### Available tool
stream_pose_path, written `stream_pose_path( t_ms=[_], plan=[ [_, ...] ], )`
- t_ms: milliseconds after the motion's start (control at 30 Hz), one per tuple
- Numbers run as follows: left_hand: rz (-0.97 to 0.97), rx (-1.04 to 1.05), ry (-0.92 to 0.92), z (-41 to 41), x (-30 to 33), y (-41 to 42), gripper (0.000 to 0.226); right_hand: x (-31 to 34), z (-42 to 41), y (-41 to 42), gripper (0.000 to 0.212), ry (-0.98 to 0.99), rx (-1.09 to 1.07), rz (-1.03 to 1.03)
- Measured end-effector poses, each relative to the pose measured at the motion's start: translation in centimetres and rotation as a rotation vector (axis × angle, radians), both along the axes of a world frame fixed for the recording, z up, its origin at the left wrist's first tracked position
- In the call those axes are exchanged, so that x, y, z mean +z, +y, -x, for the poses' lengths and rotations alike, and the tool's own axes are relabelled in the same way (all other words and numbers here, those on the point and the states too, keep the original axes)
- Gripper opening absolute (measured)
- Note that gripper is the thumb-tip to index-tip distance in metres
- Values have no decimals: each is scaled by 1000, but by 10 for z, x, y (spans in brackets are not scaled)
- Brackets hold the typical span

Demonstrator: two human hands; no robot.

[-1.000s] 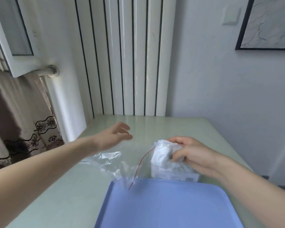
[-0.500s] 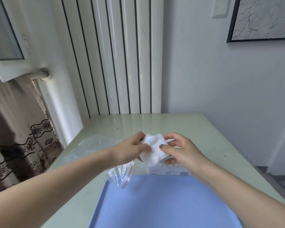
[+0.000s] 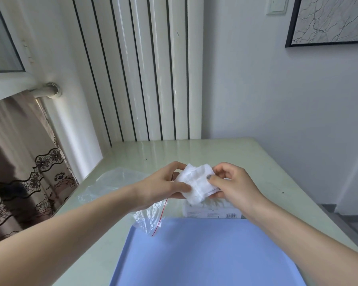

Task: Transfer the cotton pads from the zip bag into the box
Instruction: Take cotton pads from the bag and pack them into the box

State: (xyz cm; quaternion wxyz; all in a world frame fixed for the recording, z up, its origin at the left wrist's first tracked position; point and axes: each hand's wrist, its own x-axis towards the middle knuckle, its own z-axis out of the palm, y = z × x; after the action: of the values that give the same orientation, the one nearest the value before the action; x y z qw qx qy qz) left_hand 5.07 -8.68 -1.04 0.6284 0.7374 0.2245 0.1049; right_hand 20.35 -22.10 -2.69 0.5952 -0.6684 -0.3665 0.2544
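Note:
A white stack of cotton pads (image 3: 196,183) is held in the air between both hands, just above the box. My left hand (image 3: 163,185) grips its left side, thumb across the front. My right hand (image 3: 234,184) pinches its right side with thumb and curled fingers. The small white box (image 3: 212,211) stands on the table under the pads, its top partly hidden by them. The clear zip bag (image 3: 112,186) with a red seal line lies crumpled on the table, left of the box and under my left forearm.
A blue tray (image 3: 205,254) lies at the table's near edge, just in front of the box. The pale green table (image 3: 215,153) meets a white radiator and wall at the back. A patterned curtain (image 3: 19,172) hangs to the left.
My left hand came in from over the bag and took hold of the pads together with my right. The pads rose a little above the box, and the view tilted up slightly.

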Motion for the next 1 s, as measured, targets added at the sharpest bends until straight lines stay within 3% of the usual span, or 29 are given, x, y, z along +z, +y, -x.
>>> stream_pose_path(
  t_ms=[600,1000],
  plan=[
    [-151,122,13,-9,-9,5,25,2,5,4,11,46,43,13],
    [-310,166,26,-13,-12,9,46,-5,5,12,12,-14,48,104]
  ],
)
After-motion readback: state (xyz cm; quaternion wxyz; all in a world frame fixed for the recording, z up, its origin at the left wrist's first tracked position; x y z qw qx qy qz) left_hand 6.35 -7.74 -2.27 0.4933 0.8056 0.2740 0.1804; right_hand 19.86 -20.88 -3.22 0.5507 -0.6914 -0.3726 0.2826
